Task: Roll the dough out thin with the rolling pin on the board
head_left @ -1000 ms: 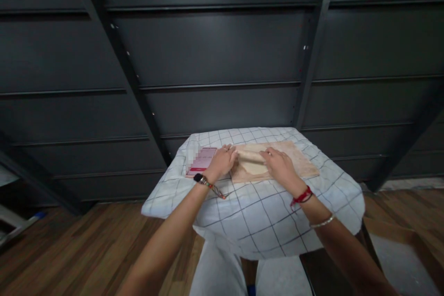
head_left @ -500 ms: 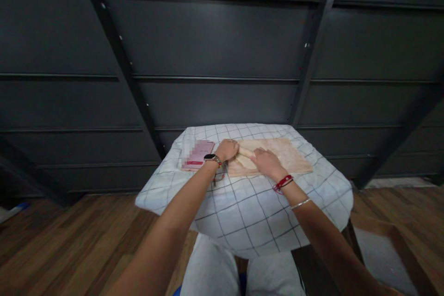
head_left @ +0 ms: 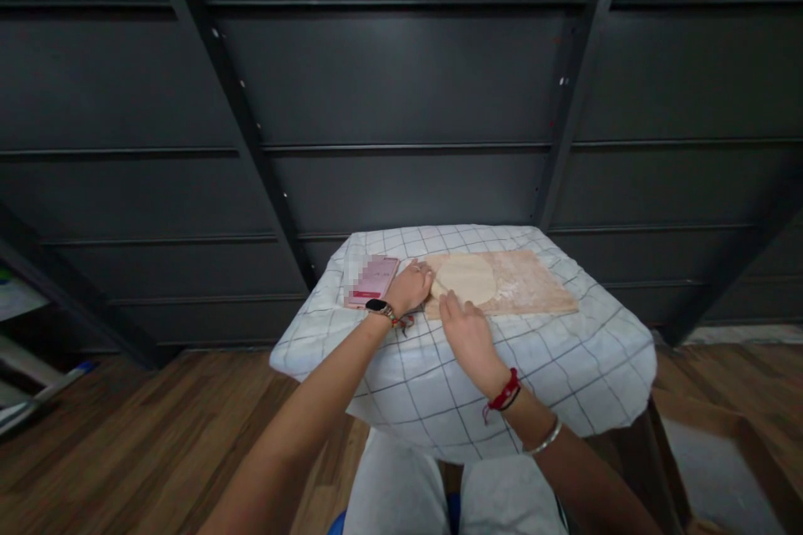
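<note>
A round, flat sheet of dough lies on a tan, flour-dusted board. At the left edge of the dough, a short stretch of pale rolling pin shows between my hands. My left hand is closed around its far end, and a watch and beads are on that wrist. My right hand has its fingers closed on the near end, close to the board's front edge. My fingers cover most of the pin.
The board rests on a white checked cloth over a small table. A pink packet, partly blurred out, lies left of my left hand. A dark panelled wall rises behind. An open box stands on the floor at right.
The rolling pin has moved left across the dough, uncovering its round shape. My right hand has come left and nearer to me. The view has shifted slightly.
</note>
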`<action>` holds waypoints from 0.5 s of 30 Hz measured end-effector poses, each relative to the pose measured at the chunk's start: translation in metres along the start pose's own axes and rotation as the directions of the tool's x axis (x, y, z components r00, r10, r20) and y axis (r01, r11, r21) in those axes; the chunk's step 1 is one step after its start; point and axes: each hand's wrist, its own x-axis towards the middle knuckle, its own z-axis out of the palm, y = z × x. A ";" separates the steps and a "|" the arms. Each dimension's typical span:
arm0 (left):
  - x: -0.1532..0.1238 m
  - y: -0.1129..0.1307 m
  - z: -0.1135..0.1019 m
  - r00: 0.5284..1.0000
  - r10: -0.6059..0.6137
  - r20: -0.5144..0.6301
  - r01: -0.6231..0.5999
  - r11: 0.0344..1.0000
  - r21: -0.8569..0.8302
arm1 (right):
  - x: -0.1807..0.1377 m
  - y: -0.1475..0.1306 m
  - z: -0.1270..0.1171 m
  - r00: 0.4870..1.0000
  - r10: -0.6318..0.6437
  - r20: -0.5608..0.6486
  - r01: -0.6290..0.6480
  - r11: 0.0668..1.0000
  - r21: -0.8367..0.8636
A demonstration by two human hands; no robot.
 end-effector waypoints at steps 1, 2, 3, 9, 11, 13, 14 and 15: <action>-0.001 0.000 0.000 1.000 -0.009 -0.003 0.009 1.000 -0.008 | -0.002 0.002 0.001 1.000 -0.012 0.000 0.012 1.000 0.015; -0.001 0.000 0.000 1.000 -0.021 0.000 0.021 1.000 -0.018 | -0.003 0.007 0.000 1.000 -0.030 0.001 0.030 0.999 0.039; 0.001 0.000 -0.001 1.000 -0.031 0.004 0.031 0.999 -0.029 | -0.003 0.014 -0.001 0.999 -0.051 0.002 0.051 0.996 0.068; 0.042 -0.001 -0.014 0.997 -0.011 -0.079 0.006 0.997 -0.071 | 0.013 0.067 -0.024 0.995 -0.091 -0.044 0.096 0.987 0.126; 0.059 0.000 -0.012 0.997 0.048 -0.066 -0.051 0.997 -0.050 | 0.020 0.076 -0.024 0.995 -0.093 -0.033 0.096 0.988 0.117; 0.069 0.002 -0.003 0.998 0.068 0.012 -0.067 0.995 -0.072 | 0.026 0.078 -0.016 0.995 -0.097 0.024 0.094 0.990 0.109; 0.072 0.003 0.003 0.997 0.069 0.041 -0.065 0.994 -0.086 | 0.028 0.078 -0.011 0.994 -0.090 0.063 0.083 0.991 0.108; 0.073 0.004 0.008 0.996 0.061 0.061 -0.055 0.995 -0.088 | 0.030 0.077 -0.006 0.992 -0.075 0.098 0.064 0.992 0.111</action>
